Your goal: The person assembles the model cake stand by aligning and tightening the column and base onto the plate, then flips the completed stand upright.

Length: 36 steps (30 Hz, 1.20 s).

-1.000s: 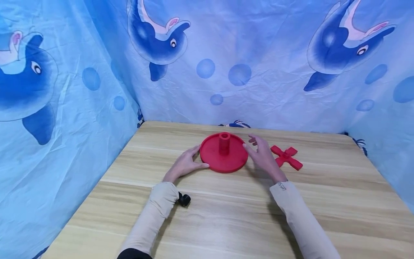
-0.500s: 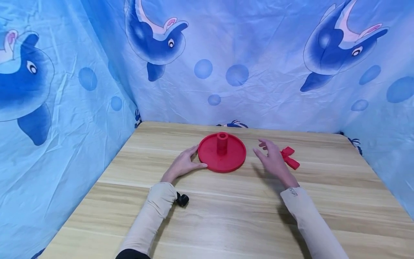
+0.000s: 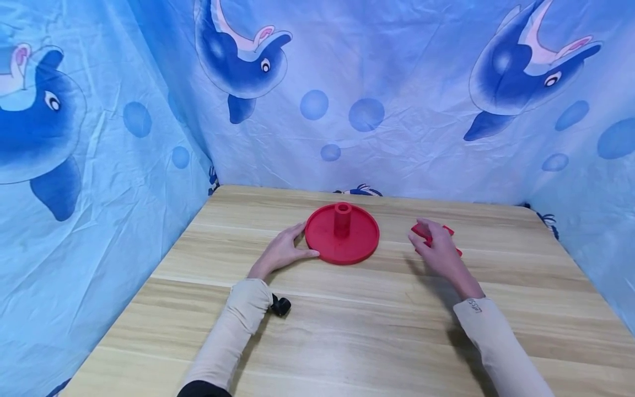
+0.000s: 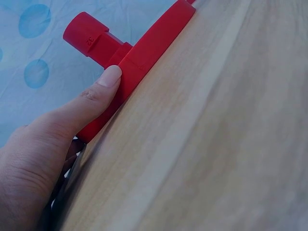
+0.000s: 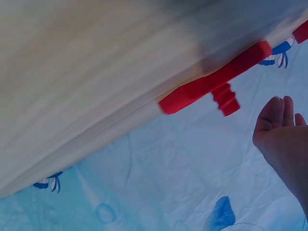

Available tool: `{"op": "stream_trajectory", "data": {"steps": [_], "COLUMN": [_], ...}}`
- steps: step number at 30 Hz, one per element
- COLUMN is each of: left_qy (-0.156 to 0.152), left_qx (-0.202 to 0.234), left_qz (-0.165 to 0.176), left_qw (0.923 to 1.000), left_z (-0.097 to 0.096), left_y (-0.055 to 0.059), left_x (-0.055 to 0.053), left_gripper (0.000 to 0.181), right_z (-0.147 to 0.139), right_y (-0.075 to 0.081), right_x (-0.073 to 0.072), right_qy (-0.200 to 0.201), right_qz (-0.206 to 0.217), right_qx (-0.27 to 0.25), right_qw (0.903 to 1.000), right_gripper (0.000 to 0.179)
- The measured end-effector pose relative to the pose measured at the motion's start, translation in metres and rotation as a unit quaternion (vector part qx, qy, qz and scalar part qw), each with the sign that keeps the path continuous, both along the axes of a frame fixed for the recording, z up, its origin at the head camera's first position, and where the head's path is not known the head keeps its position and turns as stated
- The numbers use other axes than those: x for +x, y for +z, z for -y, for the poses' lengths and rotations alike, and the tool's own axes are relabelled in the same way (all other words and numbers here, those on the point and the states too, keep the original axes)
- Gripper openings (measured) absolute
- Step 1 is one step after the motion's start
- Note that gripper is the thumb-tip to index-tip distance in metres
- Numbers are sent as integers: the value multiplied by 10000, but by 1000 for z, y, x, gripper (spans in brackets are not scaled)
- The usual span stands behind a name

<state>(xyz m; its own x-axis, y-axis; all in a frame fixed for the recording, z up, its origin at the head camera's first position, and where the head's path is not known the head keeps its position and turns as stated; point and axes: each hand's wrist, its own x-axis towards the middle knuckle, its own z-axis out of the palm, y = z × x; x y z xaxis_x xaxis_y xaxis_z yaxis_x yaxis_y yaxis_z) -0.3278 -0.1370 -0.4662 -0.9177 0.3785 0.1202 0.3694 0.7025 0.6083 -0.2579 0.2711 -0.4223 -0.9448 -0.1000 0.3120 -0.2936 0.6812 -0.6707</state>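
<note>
A red round base (image 3: pixel 347 251) with a raised rim lies on the table, and a hollow post (image 3: pixel 342 220) stands up from its middle. My left hand (image 3: pixel 280 253) grips the base's left edge between thumb and fingers. In the left wrist view the thumb (image 4: pixel 98 89) presses on the side of the rim; the other fingers are mostly hidden. My right hand (image 3: pixel 439 251) hovers over a red cross-shaped piece (image 3: pixel 448 229), covering much of it. In the right wrist view this piece (image 5: pixel 216 79) shows a ridged peg on top, and the right hand (image 5: pixel 284 130) stands apart from it, fingers loosely bent.
The wooden table (image 3: pixel 337 331) meets a blue curtain (image 3: pixel 347 60) with dolphin prints at its back and sides. A small black object (image 3: pixel 280 306) shows beside the left sleeve (image 3: pixel 230 325).
My right hand has moved right, from beside the base's right edge to above the cross-shaped piece. The left hand and the base stay in place.
</note>
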Motion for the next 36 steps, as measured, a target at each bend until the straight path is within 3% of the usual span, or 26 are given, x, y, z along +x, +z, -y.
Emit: {"op": "stream_trajectory", "data": {"steps": [9, 16, 23, 36], "left_qy": [-17, 49, 81, 44], "left_qx": [3, -43, -3, 39], "left_qz": [-29, 34, 63, 22], "left_qw": [10000, 10000, 9999, 10000], "left_z": [-1, -1, 0, 0], "left_y": [0, 1, 2, 2], "left_x": [0, 1, 2, 2], "left_gripper": [110, 109, 110, 111], "right_z": [-23, -37, -50, -66], "right_y": [-2, -4, -5, -10], "right_x": [13, 22, 28, 31], "right_qy": [-57, -210, -266, -535], "right_qz": [-348, -188, -367, 44], "right_qx": [92, 166, 368, 724], "right_qw": [9993, 9995, 9983, 9959], "right_gripper": [55, 59, 54, 63]}}
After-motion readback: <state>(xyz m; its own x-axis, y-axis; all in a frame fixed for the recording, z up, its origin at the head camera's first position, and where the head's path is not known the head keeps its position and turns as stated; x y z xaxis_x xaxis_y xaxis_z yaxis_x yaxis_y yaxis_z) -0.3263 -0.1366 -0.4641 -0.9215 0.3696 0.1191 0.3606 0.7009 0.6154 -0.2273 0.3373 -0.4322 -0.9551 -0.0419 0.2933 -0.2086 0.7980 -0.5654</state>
